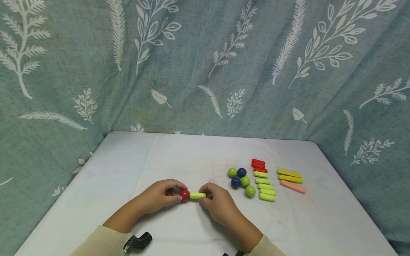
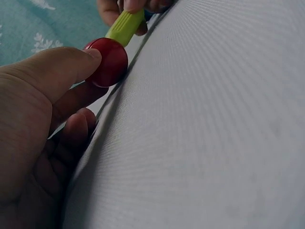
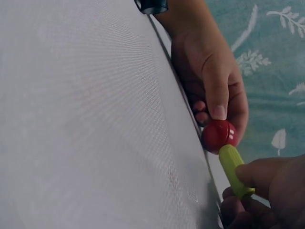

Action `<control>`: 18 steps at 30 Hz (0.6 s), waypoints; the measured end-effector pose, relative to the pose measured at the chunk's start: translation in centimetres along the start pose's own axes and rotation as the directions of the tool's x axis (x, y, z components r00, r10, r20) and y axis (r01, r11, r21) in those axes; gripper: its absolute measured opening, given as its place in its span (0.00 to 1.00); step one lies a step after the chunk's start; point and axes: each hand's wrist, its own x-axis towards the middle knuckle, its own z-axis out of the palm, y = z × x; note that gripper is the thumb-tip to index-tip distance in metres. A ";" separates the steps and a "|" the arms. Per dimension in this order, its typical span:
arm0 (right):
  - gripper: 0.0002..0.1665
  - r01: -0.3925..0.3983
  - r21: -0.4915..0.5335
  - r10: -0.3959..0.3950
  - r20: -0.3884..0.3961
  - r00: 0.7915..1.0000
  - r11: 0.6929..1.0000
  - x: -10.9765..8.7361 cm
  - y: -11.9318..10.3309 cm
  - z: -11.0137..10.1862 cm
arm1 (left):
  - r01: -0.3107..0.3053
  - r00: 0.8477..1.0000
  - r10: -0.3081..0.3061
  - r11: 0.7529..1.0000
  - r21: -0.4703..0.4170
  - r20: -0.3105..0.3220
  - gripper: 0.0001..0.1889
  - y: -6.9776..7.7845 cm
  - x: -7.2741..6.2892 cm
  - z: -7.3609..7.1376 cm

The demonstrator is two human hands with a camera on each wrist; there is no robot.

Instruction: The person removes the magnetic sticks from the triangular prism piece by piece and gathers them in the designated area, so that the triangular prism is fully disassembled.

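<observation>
A glossy red ball (image 1: 184, 195) is pinched between the thumb and fingers of my left hand (image 1: 161, 194), low over the white table. My right hand (image 1: 221, 202) pinches a short yellow-green ribbed rod (image 1: 197, 195) by its right end. The rod's other end meets the red ball, so the two lie in one line between my hands. In the left wrist view the red ball (image 2: 108, 62) shows a seam and the rod (image 2: 125, 27) runs away from it. The right wrist view shows the rod (image 3: 233, 167) against the ball (image 3: 219, 136).
Right of my hands lie green balls (image 1: 250, 191) and blue balls (image 1: 235, 182). Beyond them are several yellow-green rods (image 1: 267, 197), red rods (image 1: 258, 164), longer yellow rods (image 1: 290, 178) and an orange rod (image 1: 293, 186). A leaf-patterned curtain (image 1: 192, 71) hangs behind the table (image 1: 179, 153).
</observation>
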 end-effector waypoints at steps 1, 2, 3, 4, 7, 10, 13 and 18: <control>0.09 -0.002 0.020 0.002 -0.001 1.000 1.000 0.0 0.1 0.0 | -0.002 1.000 0.002 1.000 0.003 0.001 0.14 0.0 0.1 0.0; 0.09 -0.005 0.043 0.005 -0.001 1.000 0.999 0.1 0.2 -0.1 | -0.003 1.000 0.003 1.000 0.003 0.001 0.14 0.0 0.1 0.0; 0.09 -0.005 0.065 0.005 -0.002 1.000 0.998 0.1 0.3 -0.1 | -0.005 1.000 0.005 1.000 0.004 0.002 0.14 0.0 0.2 0.0; 0.09 -0.005 0.084 0.005 -0.001 1.000 0.996 0.1 0.4 -0.1 | -0.005 1.000 0.005 1.000 0.003 0.003 0.14 0.0 0.2 0.0; 0.08 -0.008 0.138 0.008 0.001 1.000 0.990 0.2 0.6 -0.1 | -0.010 1.000 0.010 1.000 -0.003 0.004 0.14 0.1 0.1 0.0; 0.08 -0.003 0.154 0.003 -0.002 1.000 0.988 0.2 0.8 0.0 | -0.014 1.000 0.014 1.000 0.000 0.005 0.14 0.2 0.1 0.0; 0.07 0.001 0.145 -0.001 -0.004 1.000 0.989 0.2 0.8 0.0 | -0.013 1.000 0.013 1.000 0.009 0.001 0.14 0.1 0.2 0.0; 0.06 0.018 0.056 -0.017 -0.023 1.000 0.998 -0.1 0.7 0.1 | -0.007 1.000 0.007 1.000 0.004 -0.003 0.14 0.1 0.2 0.1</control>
